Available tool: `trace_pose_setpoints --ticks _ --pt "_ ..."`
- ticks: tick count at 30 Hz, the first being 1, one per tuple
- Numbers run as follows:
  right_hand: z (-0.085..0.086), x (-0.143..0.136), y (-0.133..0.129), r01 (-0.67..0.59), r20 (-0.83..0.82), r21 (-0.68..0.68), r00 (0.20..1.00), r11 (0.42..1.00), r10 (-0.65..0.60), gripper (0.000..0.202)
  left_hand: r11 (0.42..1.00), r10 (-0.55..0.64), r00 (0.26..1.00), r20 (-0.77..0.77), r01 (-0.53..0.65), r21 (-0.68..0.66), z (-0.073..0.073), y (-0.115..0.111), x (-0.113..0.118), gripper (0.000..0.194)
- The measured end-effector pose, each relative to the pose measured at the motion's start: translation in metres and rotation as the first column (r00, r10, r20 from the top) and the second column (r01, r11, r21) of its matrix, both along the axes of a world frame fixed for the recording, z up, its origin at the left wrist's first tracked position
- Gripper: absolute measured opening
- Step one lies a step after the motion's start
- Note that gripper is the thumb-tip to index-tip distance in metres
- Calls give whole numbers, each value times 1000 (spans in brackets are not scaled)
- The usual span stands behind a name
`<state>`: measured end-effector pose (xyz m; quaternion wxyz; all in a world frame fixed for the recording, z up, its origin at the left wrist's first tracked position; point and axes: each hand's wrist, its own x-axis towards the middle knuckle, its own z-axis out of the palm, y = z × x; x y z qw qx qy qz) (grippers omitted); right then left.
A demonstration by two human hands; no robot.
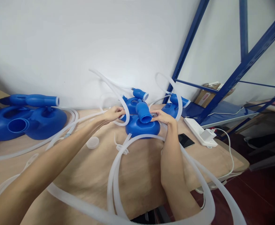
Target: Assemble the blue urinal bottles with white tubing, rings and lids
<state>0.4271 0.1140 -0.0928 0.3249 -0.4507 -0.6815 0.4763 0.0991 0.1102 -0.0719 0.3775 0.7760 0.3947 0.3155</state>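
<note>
A blue plastic bottle (142, 128) lies on the wooden table (137, 162), with a short blue spout piece (143, 112) above it. My left hand (115, 113) is closed at the bottle's left side, beside a loop of white tube (125, 109); what its fingertips pinch is too small to make out. On the right, my right hand (162, 117) has its fingers curled against the right side of the spout piece, holding something small and partly hidden. Behind them stands another blue bottle (130, 104) with a blue head piece (140, 94).
More blue bottles (48, 122) lie at the left, and one (171, 107) is at the back right. White tubes (115, 181) loop across the front. A round white cap (93, 142), a phone (185, 140) and a power strip (199, 132) lie around. A blue shelf frame (233, 75) stands right.
</note>
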Motion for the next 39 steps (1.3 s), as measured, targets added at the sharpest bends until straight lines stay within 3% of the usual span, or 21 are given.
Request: trace_pose_setpoints --ticks 6,14,29,39 --pt "1 1 -1 -12 5 15 1000 1000 12 64 997 -65 997 -29 63 -37 10 -5 -7 44" --pt "-6 6 5 -18 3 22 1000 1000 18 63 981 -180 979 -96 171 -93 26 -14 -21 28" --pt "-1 8 11 -63 50 4 997 998 63 63 971 -224 971 -89 214 -106 17 -3 -18 20" --pt "-2 6 5 -82 24 2 996 997 82 62 972 -232 952 -198 218 -89 29 -5 -21 21"
